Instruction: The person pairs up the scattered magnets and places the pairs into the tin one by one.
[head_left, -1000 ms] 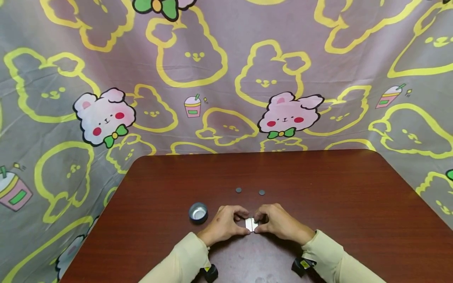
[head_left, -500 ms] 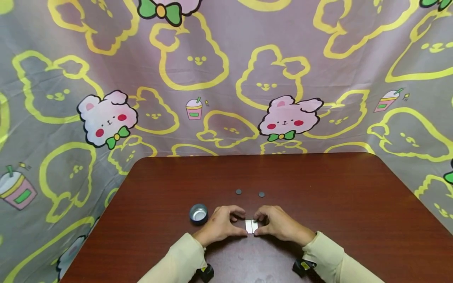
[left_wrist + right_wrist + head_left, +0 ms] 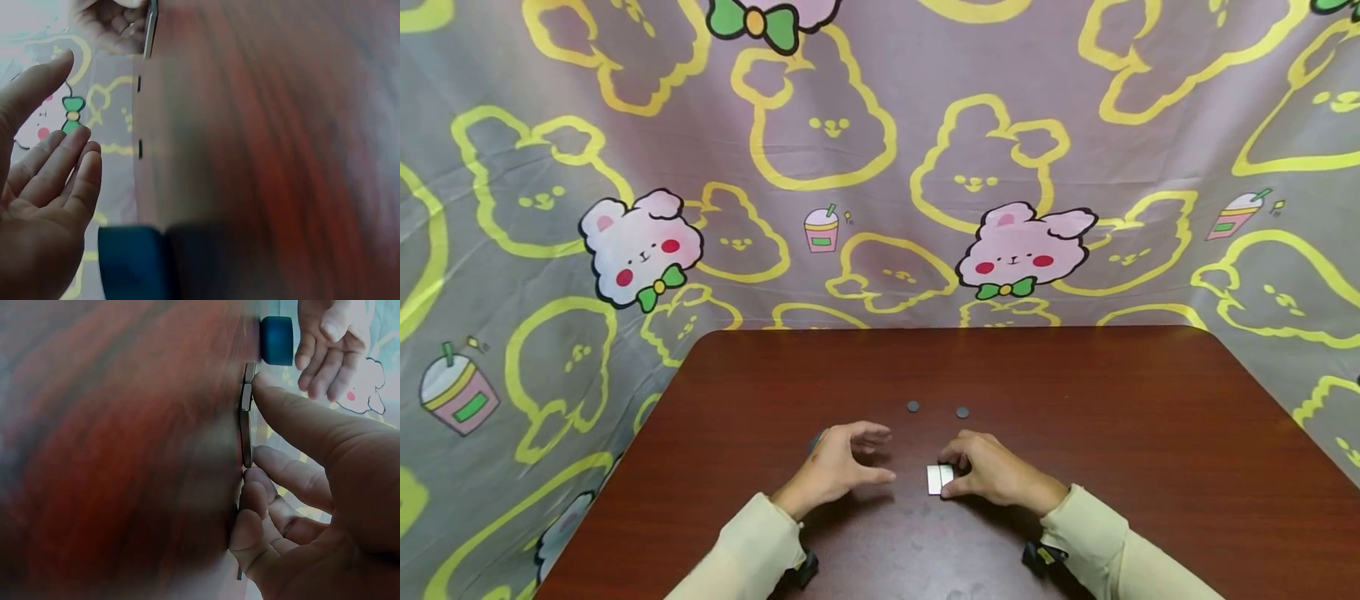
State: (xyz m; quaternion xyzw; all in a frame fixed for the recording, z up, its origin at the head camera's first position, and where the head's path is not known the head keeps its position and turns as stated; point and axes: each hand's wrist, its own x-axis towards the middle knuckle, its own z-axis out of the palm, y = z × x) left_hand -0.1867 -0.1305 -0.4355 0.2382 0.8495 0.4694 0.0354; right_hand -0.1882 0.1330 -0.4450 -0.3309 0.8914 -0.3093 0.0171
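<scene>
Two thin, shiny white rectangular plates [image 3: 935, 481] lie side by side on the table, a narrow seam between them. My right hand [image 3: 996, 475] holds the right-hand plate, thumb at its near edge and curled fingers at its far edge. In the right wrist view the plates [image 3: 245, 437] show edge-on beside the thumb. My left hand [image 3: 831, 467] is apart from them on the left, holding nothing, thumb and fingers spread. Behind it, mostly hidden in the head view, stands a small dark blue round dish [image 3: 815, 440]; its blue side [image 3: 132, 262] shows in the left wrist view.
Two small dark grey discs, a left one [image 3: 913, 407] and a right one [image 3: 962, 412], lie on the table beyond the plates. The brown table [image 3: 1112, 400] meets a patterned cloth [image 3: 880, 167] at its back and sides.
My left hand has let go of the plates and drawn back to the left, now covering most of the blue dish. My right hand stays at the plates.
</scene>
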